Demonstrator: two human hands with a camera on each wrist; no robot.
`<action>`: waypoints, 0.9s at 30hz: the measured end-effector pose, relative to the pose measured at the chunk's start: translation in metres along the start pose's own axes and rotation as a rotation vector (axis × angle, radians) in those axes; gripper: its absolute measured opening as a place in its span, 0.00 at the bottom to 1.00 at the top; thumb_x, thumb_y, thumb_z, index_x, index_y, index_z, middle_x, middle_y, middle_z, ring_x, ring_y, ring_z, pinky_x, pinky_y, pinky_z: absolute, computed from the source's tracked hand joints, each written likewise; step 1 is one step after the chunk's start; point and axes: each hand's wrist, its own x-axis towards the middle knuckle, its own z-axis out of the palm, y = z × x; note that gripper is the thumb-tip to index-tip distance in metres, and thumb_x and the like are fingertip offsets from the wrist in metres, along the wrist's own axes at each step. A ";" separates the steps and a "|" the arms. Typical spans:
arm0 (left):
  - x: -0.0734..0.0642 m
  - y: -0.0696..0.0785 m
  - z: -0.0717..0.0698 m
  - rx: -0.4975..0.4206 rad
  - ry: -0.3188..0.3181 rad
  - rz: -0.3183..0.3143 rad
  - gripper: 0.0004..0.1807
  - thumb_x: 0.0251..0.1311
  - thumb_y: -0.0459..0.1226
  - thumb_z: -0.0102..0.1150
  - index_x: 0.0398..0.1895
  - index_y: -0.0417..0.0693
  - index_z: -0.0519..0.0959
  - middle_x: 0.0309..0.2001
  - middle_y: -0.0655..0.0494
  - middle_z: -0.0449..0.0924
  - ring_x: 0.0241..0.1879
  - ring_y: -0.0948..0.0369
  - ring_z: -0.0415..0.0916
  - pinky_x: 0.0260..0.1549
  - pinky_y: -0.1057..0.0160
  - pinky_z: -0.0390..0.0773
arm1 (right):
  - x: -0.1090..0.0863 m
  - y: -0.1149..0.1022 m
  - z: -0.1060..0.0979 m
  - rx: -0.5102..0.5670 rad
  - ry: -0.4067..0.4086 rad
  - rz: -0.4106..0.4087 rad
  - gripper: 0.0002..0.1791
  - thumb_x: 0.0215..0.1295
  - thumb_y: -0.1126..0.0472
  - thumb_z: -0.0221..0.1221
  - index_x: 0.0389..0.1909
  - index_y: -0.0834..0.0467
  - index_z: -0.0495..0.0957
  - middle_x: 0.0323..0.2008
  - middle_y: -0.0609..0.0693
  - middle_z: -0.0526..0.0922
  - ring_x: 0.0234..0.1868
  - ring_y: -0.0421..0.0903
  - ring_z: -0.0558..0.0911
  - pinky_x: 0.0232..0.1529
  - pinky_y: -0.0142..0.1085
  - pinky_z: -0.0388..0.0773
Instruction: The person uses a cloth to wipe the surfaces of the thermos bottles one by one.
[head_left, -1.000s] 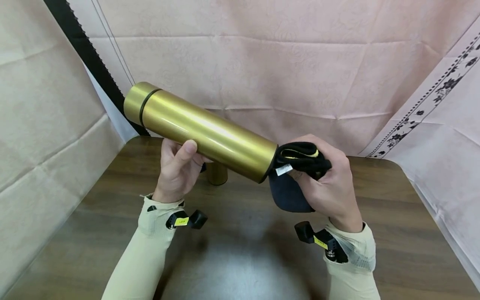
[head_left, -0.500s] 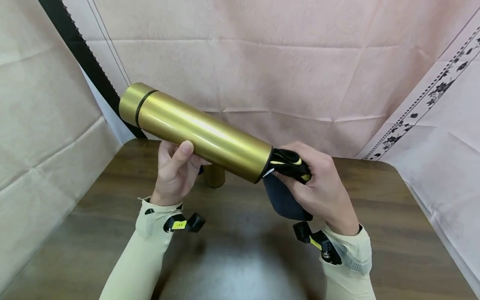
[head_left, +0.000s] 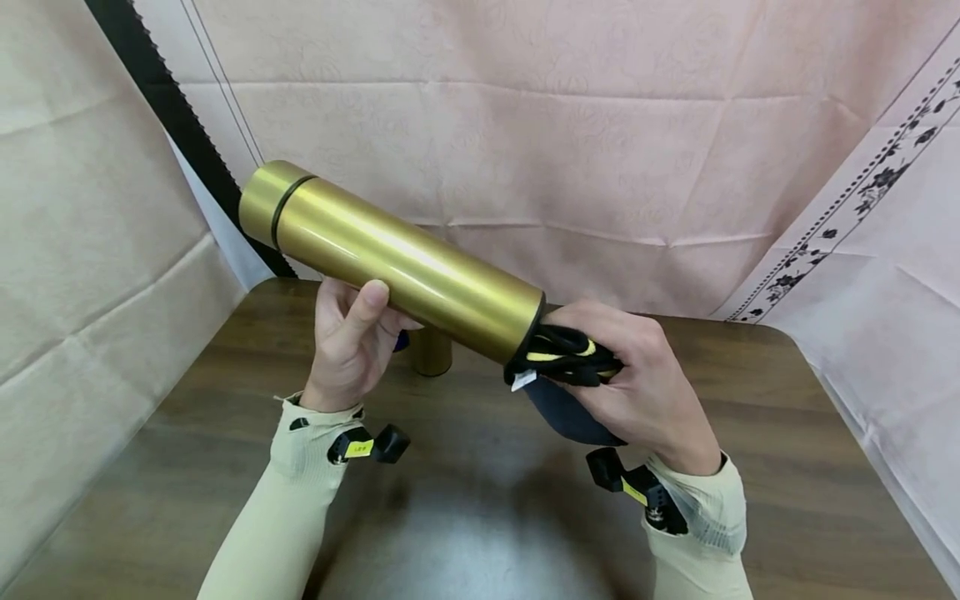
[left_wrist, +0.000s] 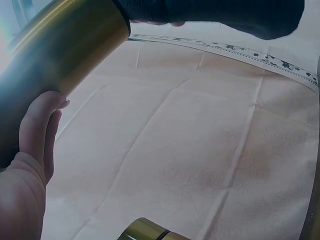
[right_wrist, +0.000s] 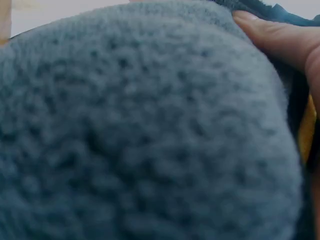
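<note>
A gold vacuum flask with a black ring below its lid is tilted above the table in the head view, its lid end up to the left. My left hand holds it from beneath, thumb along the near side. At the flask's lower right end, my right hand grips a bunched cloth, dark grey with black and yellow folds and a white tag. The cloth touches the base. In the right wrist view the fuzzy cloth fills most of the picture, hiding the flask.
A second gold cylinder stands on the brown wooden table behind my left hand, partly hidden. Beside it a small dark blue thing shows. Pale cloth walls close in the back and sides.
My right hand has moved left and slightly down, bringing the cloth across the flask's base to its lower edge. The left hand and the flask have shifted only slightly.
</note>
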 end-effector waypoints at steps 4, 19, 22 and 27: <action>-0.001 -0.001 -0.001 0.045 0.001 -0.010 0.15 0.67 0.33 0.64 0.51 0.34 0.73 0.43 0.45 0.85 0.37 0.55 0.88 0.36 0.60 0.88 | 0.001 0.000 -0.001 0.070 0.017 -0.029 0.17 0.51 0.75 0.71 0.42 0.58 0.85 0.37 0.49 0.87 0.40 0.40 0.83 0.48 0.30 0.79; -0.001 -0.004 0.001 -0.008 -0.047 -0.019 0.12 0.68 0.31 0.62 0.51 0.37 0.75 0.44 0.47 0.86 0.39 0.57 0.87 0.38 0.61 0.87 | 0.001 0.003 -0.008 0.124 0.186 -0.004 0.17 0.45 0.81 0.69 0.39 0.68 0.85 0.37 0.52 0.87 0.41 0.42 0.84 0.50 0.33 0.79; -0.001 -0.002 0.002 -0.002 -0.058 -0.016 0.12 0.68 0.31 0.61 0.51 0.38 0.75 0.45 0.48 0.86 0.40 0.57 0.87 0.39 0.61 0.87 | 0.001 0.002 -0.008 0.084 0.220 0.020 0.16 0.46 0.79 0.69 0.39 0.67 0.85 0.36 0.49 0.87 0.40 0.42 0.84 0.49 0.33 0.79; -0.002 0.001 0.002 0.012 -0.083 0.000 0.11 0.67 0.30 0.61 0.51 0.38 0.77 0.45 0.48 0.87 0.40 0.57 0.87 0.40 0.60 0.87 | 0.001 0.003 -0.007 -0.005 0.224 0.081 0.16 0.49 0.77 0.71 0.40 0.63 0.85 0.36 0.49 0.87 0.41 0.40 0.84 0.50 0.32 0.79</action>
